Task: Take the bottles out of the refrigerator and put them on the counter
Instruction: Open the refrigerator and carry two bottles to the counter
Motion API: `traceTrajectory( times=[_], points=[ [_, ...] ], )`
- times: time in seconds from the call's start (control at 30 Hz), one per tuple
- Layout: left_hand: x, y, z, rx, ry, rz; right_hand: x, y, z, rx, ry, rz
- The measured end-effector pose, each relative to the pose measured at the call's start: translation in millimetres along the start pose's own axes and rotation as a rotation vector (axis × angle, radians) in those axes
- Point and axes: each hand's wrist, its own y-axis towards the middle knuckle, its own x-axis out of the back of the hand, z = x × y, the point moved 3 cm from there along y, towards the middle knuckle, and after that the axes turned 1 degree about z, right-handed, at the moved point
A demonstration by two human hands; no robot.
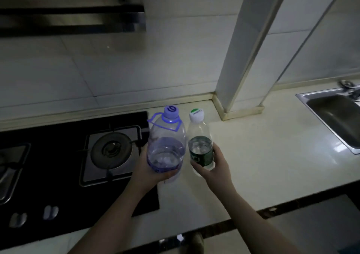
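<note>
left hand (pixel 153 172) wrapping fingers around purple bottle (pixel 165 146) | right hand (pixel 213 167) clasping green bottle (pixel 200 146) | both held upright at frame centre, likely lowering onto counter (pixel 253 156)

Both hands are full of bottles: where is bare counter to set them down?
Bare counter runs from the stove to the sink, in front of the pillar. The bottles crowd its stove end.

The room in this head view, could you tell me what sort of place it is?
Most likely a home kitchen: a gas hob set into the pale counter, a steel sink at right, and a range hood above.
</note>
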Motion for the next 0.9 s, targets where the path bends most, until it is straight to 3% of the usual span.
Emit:
traceTrajectory(
  times=[0.33, 0.63, 0.9],
  points=[
    [-42.4, 39.6, 53.7, 0.086, 0.084, -0.245, 6.2, 74.8, -90.6, -0.18, -0.055, 0.089],
    [-55.5, 64.9, 78.3, 0.163, 0.055, -0.345, -21.9, 117.6, -107.9, -0.201, 0.058, 0.089],
    [-50.9, 61.8, 85.2, 0.229, 0.066, -0.289, -34.9, 119.4, -118.7, -0.16, 0.046, 0.162]
  ],
)
